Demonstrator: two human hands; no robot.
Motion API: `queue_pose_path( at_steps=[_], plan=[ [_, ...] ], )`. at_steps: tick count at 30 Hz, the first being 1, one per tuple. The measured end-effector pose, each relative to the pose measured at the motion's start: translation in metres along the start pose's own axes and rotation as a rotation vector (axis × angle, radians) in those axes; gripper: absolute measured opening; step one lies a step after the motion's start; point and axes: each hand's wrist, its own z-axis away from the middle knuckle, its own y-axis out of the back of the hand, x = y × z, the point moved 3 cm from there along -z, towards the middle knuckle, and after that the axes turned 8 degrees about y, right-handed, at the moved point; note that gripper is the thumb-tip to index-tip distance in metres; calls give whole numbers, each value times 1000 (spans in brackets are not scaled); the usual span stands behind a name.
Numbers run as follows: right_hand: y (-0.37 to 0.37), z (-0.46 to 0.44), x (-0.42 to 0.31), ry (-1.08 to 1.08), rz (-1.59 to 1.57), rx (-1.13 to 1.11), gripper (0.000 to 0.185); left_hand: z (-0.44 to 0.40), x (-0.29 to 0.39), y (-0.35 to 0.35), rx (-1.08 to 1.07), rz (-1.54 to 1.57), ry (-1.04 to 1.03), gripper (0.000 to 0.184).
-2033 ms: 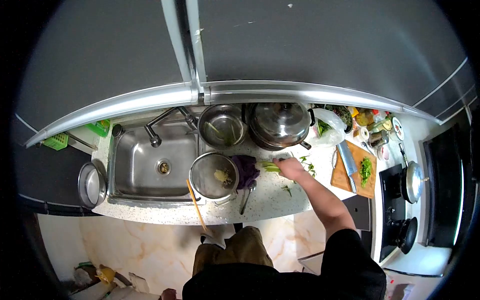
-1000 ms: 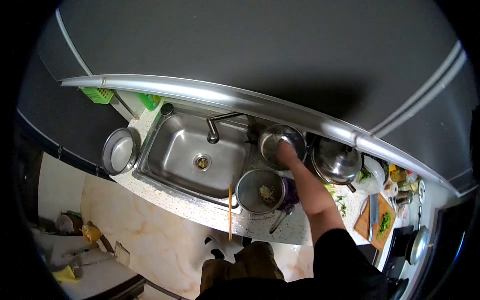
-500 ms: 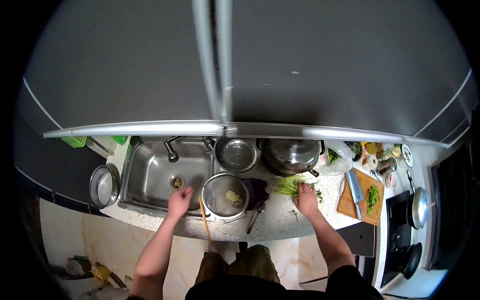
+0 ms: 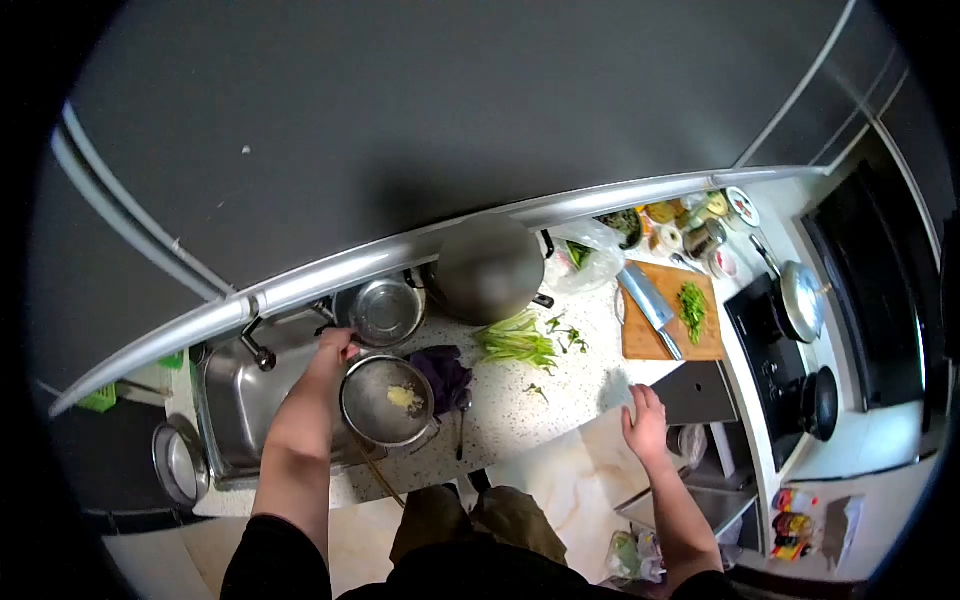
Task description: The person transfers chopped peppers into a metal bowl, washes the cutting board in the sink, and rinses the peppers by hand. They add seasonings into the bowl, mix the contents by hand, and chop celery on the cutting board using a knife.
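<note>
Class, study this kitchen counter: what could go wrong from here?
1. The chopsticks stick out past the front edge of the counter, so a brush might knock them down.
2. The knife lies with its blade bare on the cutting board; a careless reach could cut.
3. The left hand, close beside the metal bowl, might bump it.

Surface (image 4: 580,395) brightly lit; cabinet doors (image 4: 500,90) dim, shadowed low down. Glare along metal strip (image 4: 640,196). Strong barrel distortion, black corners. Pot lid (image 4: 490,270) blurred.
</note>
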Motion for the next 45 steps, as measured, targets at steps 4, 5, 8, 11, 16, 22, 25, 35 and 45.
queue_pose_path(
  at_steps=[4,5,8,11,16,22,25,35,45],
  plan=[
    [26,58,7,-127,-3,-5,46,-2,-6,2,-33,-8,-71,21],
    [29,69,10,-150,31,3,45,-11,-7,-1,-3,-47,-120,22],
    [32,100,19,-213,30,19,45,-13,-9,-2,77,129,-219,18],
    [36,114,23,-261,-2,21,43,30,10,9,97,-3,-244,16],
    [33,114,33,-270,-86,78,40,70,34,53,230,-120,-351,20],
    [30,98,38,-225,-62,83,40,123,60,99,194,-426,-425,33],
    [29,100,46,-236,-55,110,41,96,53,126,160,-468,-456,31],
    [56,61,127,-224,-1,167,22,245,39,106,-70,-390,-338,25],
    [-28,-100,242,-109,86,-107,52,351,-64,-78,-116,-267,-201,25]
  ],
)
